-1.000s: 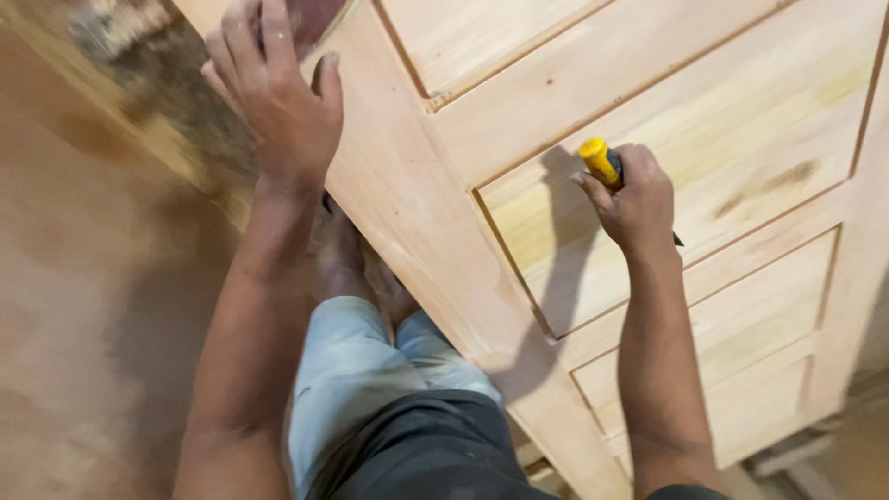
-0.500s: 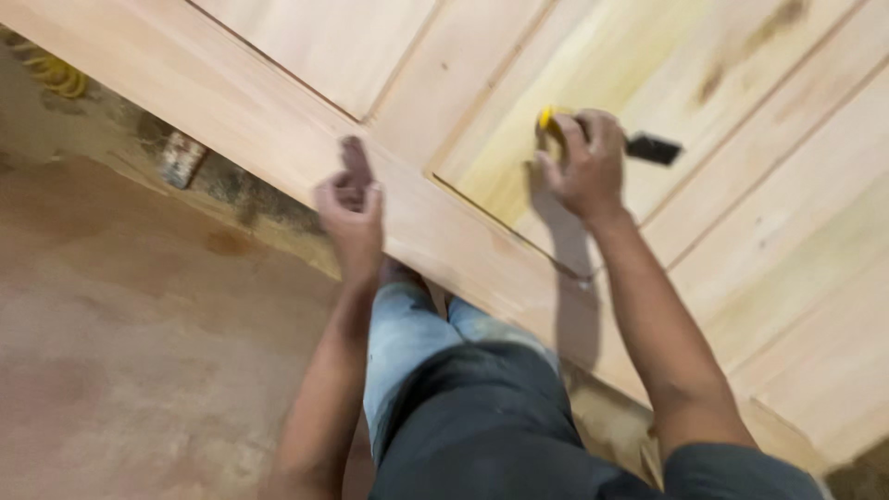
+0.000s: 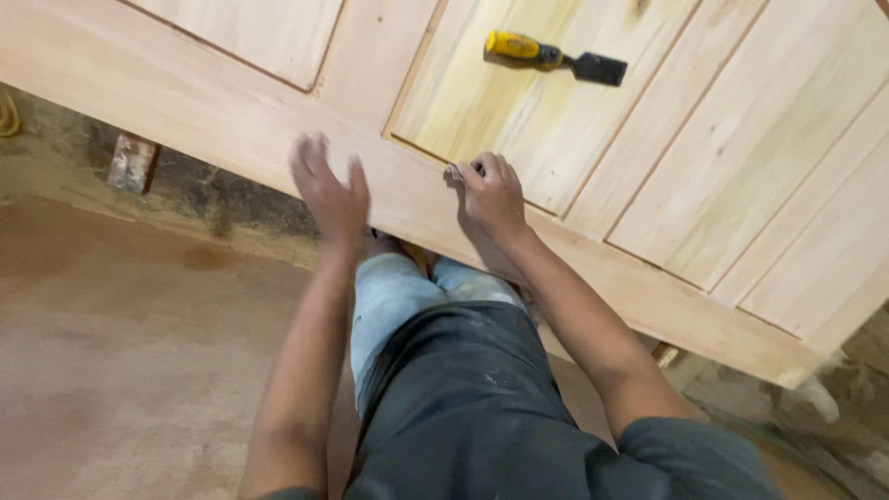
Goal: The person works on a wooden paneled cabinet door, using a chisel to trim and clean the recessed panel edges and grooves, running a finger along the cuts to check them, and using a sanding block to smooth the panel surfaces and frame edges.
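Note:
A pale wooden panelled door (image 3: 231,102) lies flat in front of me. My left hand (image 3: 329,190) hovers open and blurred over the door's near rail, fingers spread. On the same rail rests my right hand (image 3: 493,196), at the edge of a recessed panel. Its fingers are curled and pinch a small grey piece (image 3: 453,172) against the groove; what the piece is I cannot make out. A chisel (image 3: 554,57) with a yellow handle and dark blade lies loose on the panel above that hand, untouched.
My legs in light jeans (image 3: 394,296) are under the door's near edge. A brown dusty floor (image 3: 120,352) spreads to the left. A wooden block (image 3: 132,163) stands under the door at the left. Rubble lies at the lower right.
My right hand has let go of the yellow-handled chisel, which now lies on the panel, and has dropped to the panel's edge. My left hand has lifted off the rail.

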`<state>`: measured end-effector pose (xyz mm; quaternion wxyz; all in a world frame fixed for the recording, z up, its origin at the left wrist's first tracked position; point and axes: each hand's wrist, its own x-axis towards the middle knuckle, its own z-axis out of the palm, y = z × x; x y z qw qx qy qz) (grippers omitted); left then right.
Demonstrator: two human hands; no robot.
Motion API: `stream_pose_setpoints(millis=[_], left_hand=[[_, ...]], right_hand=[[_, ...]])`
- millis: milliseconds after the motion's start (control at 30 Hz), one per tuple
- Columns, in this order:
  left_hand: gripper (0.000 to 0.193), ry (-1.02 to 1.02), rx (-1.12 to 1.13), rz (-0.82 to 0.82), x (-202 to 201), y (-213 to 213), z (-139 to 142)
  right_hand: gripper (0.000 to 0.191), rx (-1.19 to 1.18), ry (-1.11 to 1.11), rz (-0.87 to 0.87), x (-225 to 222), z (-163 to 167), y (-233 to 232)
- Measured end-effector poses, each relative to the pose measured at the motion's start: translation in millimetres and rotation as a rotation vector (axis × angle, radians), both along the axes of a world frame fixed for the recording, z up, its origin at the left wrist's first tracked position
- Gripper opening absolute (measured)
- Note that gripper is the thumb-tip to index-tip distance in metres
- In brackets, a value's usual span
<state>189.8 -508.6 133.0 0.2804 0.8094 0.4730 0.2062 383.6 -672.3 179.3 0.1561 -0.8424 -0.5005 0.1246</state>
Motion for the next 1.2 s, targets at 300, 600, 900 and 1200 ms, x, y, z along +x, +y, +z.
stream_pose_setpoints(millis=[300,600,900,1200], left_hand=[[0.069,0.426,0.182,0.033,33.6,43.6,-50.6],[0.068,0.739,0.254,0.023,23.6,41.7,-86.2],[0.068,0.753,0.156,0.047,11.4,35.2,-75.1],[0.064,0.618,0.205,0.065,9.5,39.4,-86.1]], right_hand=[[0.018,0.29,-0.108,0.009,-37.9,-30.6,45.1],[0.023,0.201,-0.091,-0.065,18.6,-24.3,-80.4],[0.01,0.294,-0.129,0.057,-1.5,-76.5,-75.1],[0.014,0.287,-0.095,0.014,-1.7,-74.8,-70.9]])
